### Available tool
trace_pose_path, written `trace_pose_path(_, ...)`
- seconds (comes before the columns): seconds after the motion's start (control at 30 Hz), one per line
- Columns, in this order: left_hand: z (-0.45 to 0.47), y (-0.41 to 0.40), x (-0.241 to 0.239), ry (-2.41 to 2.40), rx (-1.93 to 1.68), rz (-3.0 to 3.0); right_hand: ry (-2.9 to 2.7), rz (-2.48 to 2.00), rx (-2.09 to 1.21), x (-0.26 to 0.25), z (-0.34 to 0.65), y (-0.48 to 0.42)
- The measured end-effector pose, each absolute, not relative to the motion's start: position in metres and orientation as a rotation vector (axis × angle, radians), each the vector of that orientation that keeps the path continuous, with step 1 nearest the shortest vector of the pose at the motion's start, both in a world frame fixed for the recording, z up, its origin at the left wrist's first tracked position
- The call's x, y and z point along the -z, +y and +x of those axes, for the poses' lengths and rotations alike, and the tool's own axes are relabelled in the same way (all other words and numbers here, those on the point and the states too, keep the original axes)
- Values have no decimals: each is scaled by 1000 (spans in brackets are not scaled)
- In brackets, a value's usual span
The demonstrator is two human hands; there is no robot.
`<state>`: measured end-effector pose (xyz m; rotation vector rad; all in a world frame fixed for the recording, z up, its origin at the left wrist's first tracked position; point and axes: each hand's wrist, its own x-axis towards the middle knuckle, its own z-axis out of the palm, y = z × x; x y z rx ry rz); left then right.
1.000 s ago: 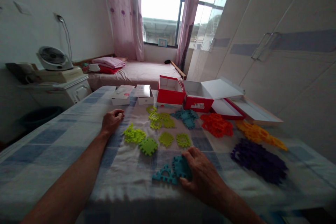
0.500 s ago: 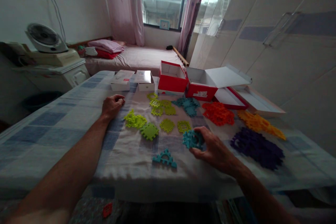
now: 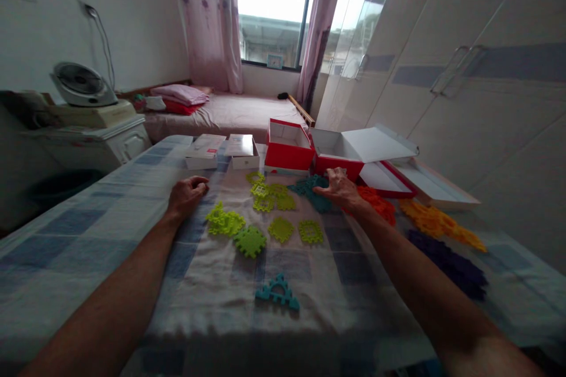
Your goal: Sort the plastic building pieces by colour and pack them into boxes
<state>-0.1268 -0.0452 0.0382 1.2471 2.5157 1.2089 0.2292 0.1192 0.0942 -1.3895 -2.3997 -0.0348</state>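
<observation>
Teal notched plastic pieces (image 3: 312, 186) lie piled before the open red cardboard box (image 3: 323, 162), the right hand (image 3: 338, 186) at their right edge, finger closure indeterminable; the left hand (image 3: 188, 195), fingers curled together, rests on blue-and-white checked cloth (image 3: 212, 300).

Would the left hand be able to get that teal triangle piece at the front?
Probably yes: no piece shows in the left hand, and the teal triangle piece lies uncovered on the tablecloth, though the hand would have to draw back.
</observation>
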Motion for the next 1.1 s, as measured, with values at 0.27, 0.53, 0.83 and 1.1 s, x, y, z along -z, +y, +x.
trace_pose_path(0.27,-128,-43,-38,2552,-1180,1245,-2699,-770,-479,-98,235,-9)
trace_pose_path(0.53,-128,-45,-37,2558,-1159,1275,-2904,-722,-412,-76,234,-79)
trace_pose_path(0.83,-129,-46,-36,2553,-1153,1291,-2381,-1071,-253,-105,254,-13)
trace_pose_path(1.1,-130,-46,-37,2531,-1155,1292,-2139,-1505,38,-75,260,90)
